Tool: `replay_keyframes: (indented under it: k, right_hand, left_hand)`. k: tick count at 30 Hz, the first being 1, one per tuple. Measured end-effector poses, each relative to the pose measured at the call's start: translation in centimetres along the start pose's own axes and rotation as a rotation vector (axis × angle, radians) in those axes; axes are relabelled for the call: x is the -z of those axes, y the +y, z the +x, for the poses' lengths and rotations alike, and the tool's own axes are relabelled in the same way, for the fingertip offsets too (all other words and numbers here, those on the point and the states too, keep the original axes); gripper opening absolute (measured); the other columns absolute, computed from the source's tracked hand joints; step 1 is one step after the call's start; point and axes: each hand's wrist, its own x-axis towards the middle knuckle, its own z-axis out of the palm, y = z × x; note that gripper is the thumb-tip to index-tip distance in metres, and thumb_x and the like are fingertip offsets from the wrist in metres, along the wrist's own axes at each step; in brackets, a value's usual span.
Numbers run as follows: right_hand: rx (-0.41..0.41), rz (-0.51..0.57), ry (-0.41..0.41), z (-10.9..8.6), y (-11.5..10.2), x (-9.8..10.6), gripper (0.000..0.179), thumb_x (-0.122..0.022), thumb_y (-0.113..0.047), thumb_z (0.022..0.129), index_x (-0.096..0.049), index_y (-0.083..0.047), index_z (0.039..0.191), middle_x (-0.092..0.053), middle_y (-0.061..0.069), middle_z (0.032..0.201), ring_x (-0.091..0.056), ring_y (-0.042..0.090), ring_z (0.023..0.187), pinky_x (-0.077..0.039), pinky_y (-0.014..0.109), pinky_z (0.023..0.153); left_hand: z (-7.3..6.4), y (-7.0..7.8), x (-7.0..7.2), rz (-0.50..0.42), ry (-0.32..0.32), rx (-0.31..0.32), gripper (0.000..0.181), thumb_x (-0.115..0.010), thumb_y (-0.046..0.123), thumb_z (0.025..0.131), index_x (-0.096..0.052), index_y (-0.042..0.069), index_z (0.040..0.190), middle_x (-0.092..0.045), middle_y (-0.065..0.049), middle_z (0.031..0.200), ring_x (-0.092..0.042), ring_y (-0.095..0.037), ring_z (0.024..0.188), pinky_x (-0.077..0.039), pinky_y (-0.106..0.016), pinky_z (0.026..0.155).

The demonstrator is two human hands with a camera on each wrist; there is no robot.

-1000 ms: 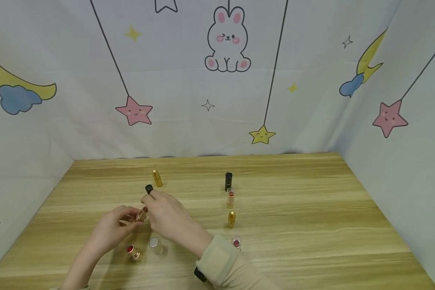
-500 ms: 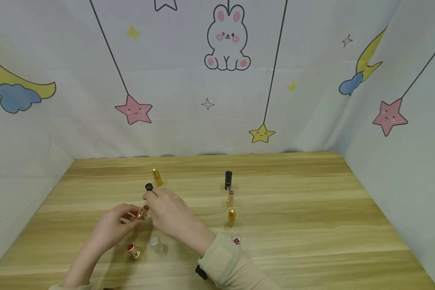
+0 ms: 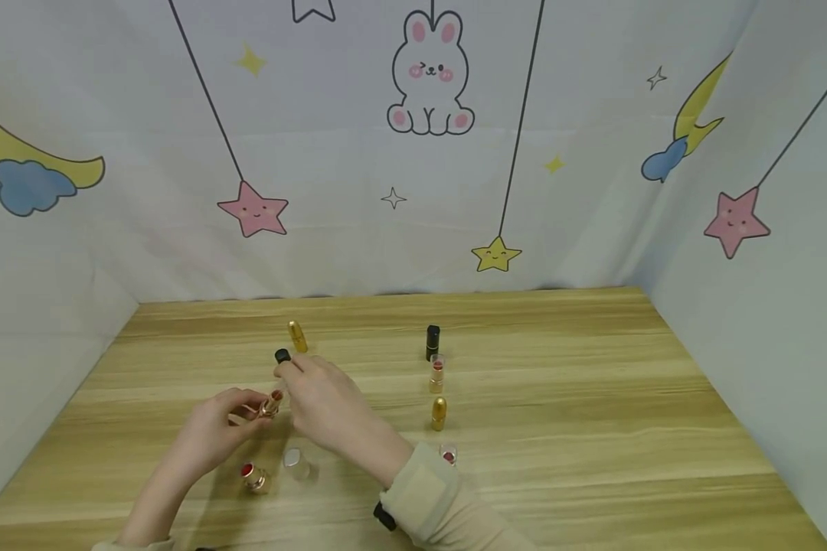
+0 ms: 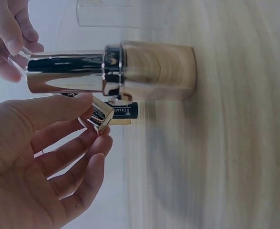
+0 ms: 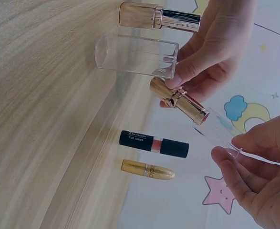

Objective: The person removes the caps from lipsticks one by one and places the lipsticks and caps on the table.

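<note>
My left hand (image 3: 217, 425) pinches a gold lipstick (image 5: 182, 100) between thumb and fingers, its top end tilted toward my right hand. A clear cap (image 5: 211, 128) is pinched by its far end in my right hand (image 3: 324, 402); in the right wrist view the cap's mouth sits right at the lipstick's top. Below my hands a second gold lipstick (image 3: 255, 478) stands uncapped with a red tip, and fills much of the left wrist view. Beside it stands another clear cap (image 3: 295, 463).
Behind my hands stand a black lipstick (image 5: 154, 144) and a gold bullet-shaped lipstick (image 3: 298, 337). Toward the right is a row: a black tube (image 3: 433, 343), a clear-capped lipstick (image 3: 437, 375), a gold one (image 3: 439, 414) and another clear-capped one (image 3: 448, 454). A black object (image 3: 384, 516) lies by my right sleeve.
My right hand has drawn back slightly to the right and away from the held lipstick, whose top end now shows more. The left hand has stayed almost in place.
</note>
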Motion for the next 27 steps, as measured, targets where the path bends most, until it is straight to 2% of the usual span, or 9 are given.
replay_keyframes:
  k: [13, 20, 27]
  right_hand:
    - [0.013, 0.025, 0.047, -0.20, 0.33, 0.06, 0.029, -0.060, -0.006, 0.090, -0.062, -0.011, 0.119, -0.066, -0.001, 0.113, -0.062, 0.010, 0.107, -0.049, 0.017, 0.093]
    - [0.020, 0.020, 0.058, -0.17, 0.53, -0.22, 0.026, -0.059, -0.007, 0.091, -0.063, -0.010, 0.117, -0.067, -0.001, 0.108, -0.063, 0.010, 0.100, -0.050, 0.016, 0.088]
    - [0.004, 0.020, 0.037, -0.14, 0.55, -0.27, 0.024, -0.060, -0.008, 0.092, -0.063, -0.011, 0.115, -0.066, -0.003, 0.105, -0.062, 0.008, 0.094, -0.050, 0.014, 0.083]
  left_hand:
    - [-0.20, -0.23, 0.08, 0.008, -0.011, 0.036, 0.026, -0.078, 0.015, 0.079, -0.071, 0.007, 0.102, -0.071, -0.003, 0.091, -0.063, -0.012, 0.079, -0.052, -0.022, 0.064]
    - [-0.21, -0.49, 0.02, 0.005, 0.003, 0.039, 0.025, -0.078, 0.014, 0.078, -0.071, 0.006, 0.100, -0.071, -0.005, 0.092, -0.063, -0.011, 0.078, -0.052, -0.021, 0.064]
    - [-0.20, -0.55, -0.03, -0.005, -0.005, 0.047, 0.025, -0.078, 0.014, 0.079, -0.071, 0.004, 0.100, -0.072, -0.005, 0.092, -0.063, -0.009, 0.077, -0.054, -0.021, 0.066]
